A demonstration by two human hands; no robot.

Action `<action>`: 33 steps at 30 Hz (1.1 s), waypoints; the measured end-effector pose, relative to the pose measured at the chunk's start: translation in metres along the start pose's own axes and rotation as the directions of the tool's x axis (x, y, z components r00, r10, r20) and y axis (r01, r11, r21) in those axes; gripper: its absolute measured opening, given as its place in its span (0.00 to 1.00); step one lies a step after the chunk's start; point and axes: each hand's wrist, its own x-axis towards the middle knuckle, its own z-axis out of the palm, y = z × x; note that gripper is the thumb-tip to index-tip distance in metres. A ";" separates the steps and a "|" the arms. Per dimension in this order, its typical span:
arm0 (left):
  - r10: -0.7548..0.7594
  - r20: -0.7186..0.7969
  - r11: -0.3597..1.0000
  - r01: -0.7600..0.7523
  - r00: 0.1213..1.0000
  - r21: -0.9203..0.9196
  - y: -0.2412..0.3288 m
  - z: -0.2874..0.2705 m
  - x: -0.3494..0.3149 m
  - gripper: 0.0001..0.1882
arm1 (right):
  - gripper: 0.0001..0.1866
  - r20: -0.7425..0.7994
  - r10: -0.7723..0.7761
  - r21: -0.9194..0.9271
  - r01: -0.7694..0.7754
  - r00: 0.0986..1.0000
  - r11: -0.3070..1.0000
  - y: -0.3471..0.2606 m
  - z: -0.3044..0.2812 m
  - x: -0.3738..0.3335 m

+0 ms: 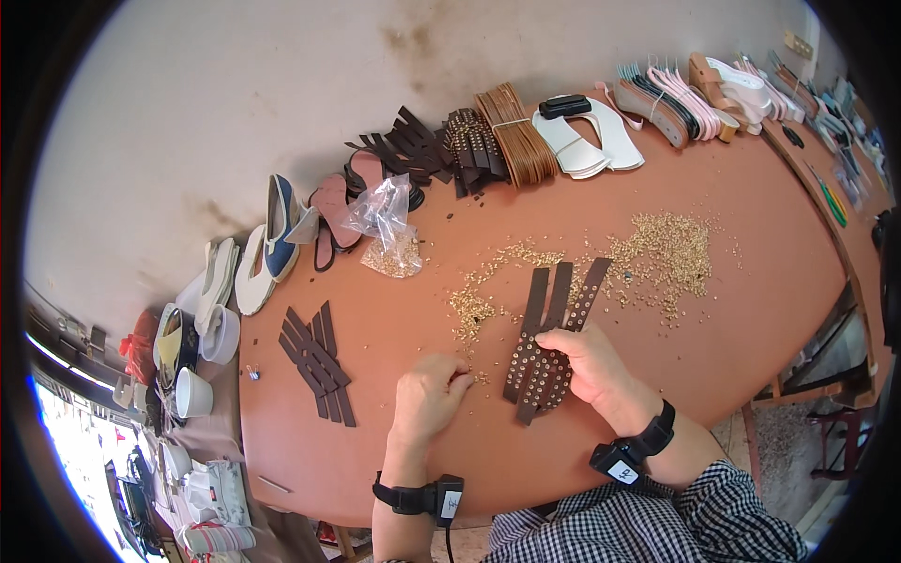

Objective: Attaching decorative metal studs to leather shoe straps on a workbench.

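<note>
My right hand (587, 361) grips a dark brown strappy shoe upper (540, 366), its thumb on top of the strips. Gold studs run in rows over the lower part and along the right strip. The upper ends of the left and middle strips are plain. To its left, my left hand (427, 399) is closed, thumb and fingers together over the tabletop, beside a few loose gold studs (481, 378). Whatever those fingers may hold is hidden. A loose pile of gold studs (474, 310) lies just beyond, and a larger pile (671, 253) spreads at the far right.
Plain brown strap uppers (317, 361) lie left on the brown table (394, 479). Behind are a clear bag of studs (392, 249), studded uppers (474, 145), bundled tan strips (516, 141), white cut pieces (601, 141) and shoes (280, 225). Pliers (831, 202) lie at the right.
</note>
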 end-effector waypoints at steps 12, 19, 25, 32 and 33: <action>-0.151 0.103 0.938 0.110 0.983 0.329 0.009 -0.002 -0.003 0.05 | 0.12 0.023 0.035 0.015 -0.035 0.999 0.999 0.000 0.003 -0.004; -0.071 0.074 0.947 0.044 0.995 0.319 0.005 -0.002 -0.007 0.05 | 0.13 0.052 0.066 0.017 -0.067 0.996 0.998 -0.001 0.007 -0.008; -0.066 0.058 0.960 0.048 0.996 0.276 -0.001 -0.005 -0.008 0.05 | 0.13 0.058 0.048 -0.029 -0.046 0.997 0.999 0.001 0.004 -0.007; -0.044 0.038 0.934 0.028 0.998 0.356 0.001 -0.002 -0.009 0.03 | 0.12 0.041 0.060 -0.035 -0.058 0.997 0.998 0.000 0.008 -0.009; -0.007 0.039 0.915 -0.009 0.999 0.403 0.005 -0.002 -0.009 0.03 | 0.12 0.046 0.063 -0.037 -0.061 0.997 0.997 -0.001 0.009 -0.009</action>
